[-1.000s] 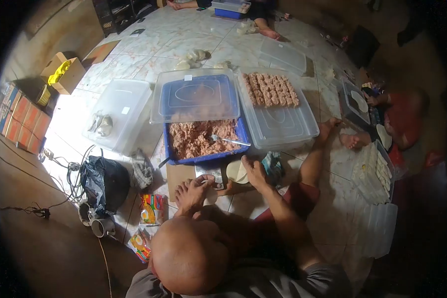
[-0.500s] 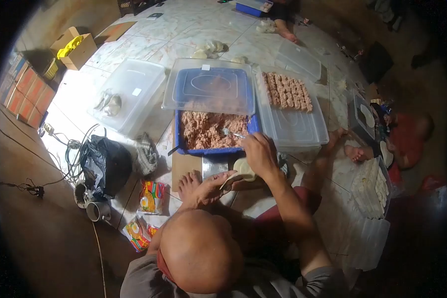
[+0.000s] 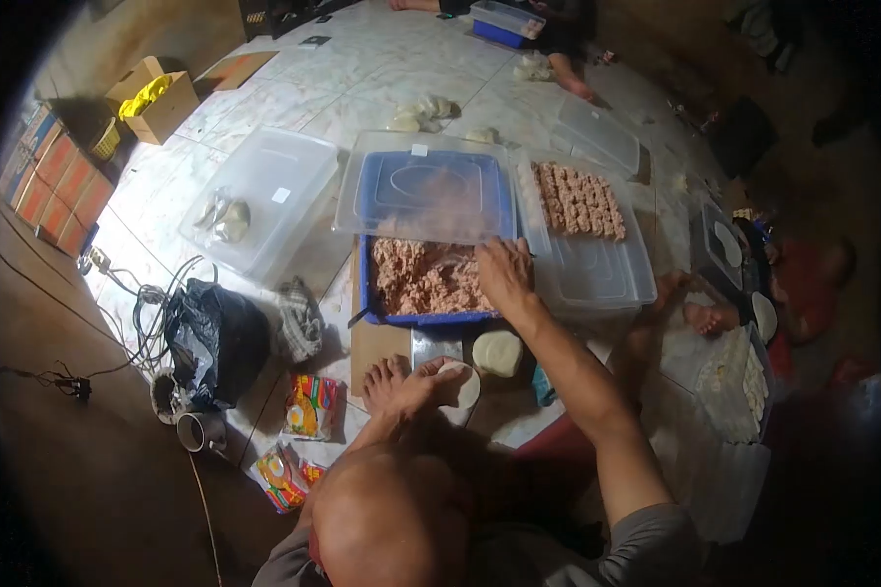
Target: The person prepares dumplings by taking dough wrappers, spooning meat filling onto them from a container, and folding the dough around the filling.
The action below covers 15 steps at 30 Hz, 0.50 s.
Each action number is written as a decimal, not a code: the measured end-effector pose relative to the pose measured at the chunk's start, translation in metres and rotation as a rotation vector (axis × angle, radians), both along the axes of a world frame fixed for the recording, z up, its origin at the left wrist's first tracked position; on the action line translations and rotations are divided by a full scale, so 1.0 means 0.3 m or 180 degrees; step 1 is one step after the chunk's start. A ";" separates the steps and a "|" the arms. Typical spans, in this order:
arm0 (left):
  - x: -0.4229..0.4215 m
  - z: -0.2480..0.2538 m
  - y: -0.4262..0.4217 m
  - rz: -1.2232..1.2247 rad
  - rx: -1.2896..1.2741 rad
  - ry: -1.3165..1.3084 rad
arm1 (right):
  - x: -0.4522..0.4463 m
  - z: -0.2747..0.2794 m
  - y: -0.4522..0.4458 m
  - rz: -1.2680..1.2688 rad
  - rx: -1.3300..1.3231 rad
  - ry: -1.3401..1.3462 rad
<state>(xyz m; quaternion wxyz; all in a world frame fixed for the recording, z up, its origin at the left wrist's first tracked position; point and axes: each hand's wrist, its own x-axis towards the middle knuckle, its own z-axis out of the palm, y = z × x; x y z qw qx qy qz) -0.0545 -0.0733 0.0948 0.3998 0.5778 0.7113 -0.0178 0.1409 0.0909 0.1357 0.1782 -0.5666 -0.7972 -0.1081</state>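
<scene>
My left hand point(image 3: 429, 383) holds a round, pale dough wrapper point(image 3: 461, 387) by its edge, low in front of me. Over the right side of a blue tub point(image 3: 431, 319) of pinkish minced filling point(image 3: 411, 279), my right hand point(image 3: 507, 277) is closed around a spoon, now mostly hidden by the fingers and filling. A stack of round dough wrappers point(image 3: 497, 353) sits just below the tub, between my two hands. The tub's clear lid point(image 3: 431, 220) lies across its far half.
Right of the tub, a clear container point(image 3: 597, 279) bears rows of portioned filling point(image 3: 578, 201). Leftward are another clear lid point(image 3: 284, 161), a black plastic bag point(image 3: 215, 328), a mug point(image 3: 198, 430), noodle packets point(image 3: 310, 406) and cables. Another person point(image 3: 803, 293) sits at the far right.
My right hand has moved toward the tub's far right part, and the spoon is less visible. My left hand has lowered with its wrapper, away from the stack, which now shows fully.
</scene>
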 end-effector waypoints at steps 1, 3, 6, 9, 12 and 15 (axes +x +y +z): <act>0.002 -0.009 0.008 -0.0010 -0.0047 0.0033 | -0.005 -0.027 0.029 0.0083 -0.0324 -0.0266; 0.010 -0.010 0.034 0.0014 -0.0102 0.0074 | -0.034 -0.055 0.055 0.0430 -0.1081 -0.0826; -0.002 0.009 0.033 0.0008 -0.0248 -0.0013 | -0.078 0.024 0.023 0.0842 -0.1026 -0.1092; -0.010 -0.002 0.035 0.0056 -0.0242 -0.0166 | -0.019 0.106 0.046 0.0598 -0.1688 -0.0655; 0.009 -0.072 0.029 0.0152 -0.0214 -0.0090 | 0.035 0.011 0.069 0.0385 -0.0648 -0.0155; 0.006 -0.115 0.027 0.0224 -0.0125 0.0030 | 0.039 -0.074 0.080 0.0476 0.0104 0.0076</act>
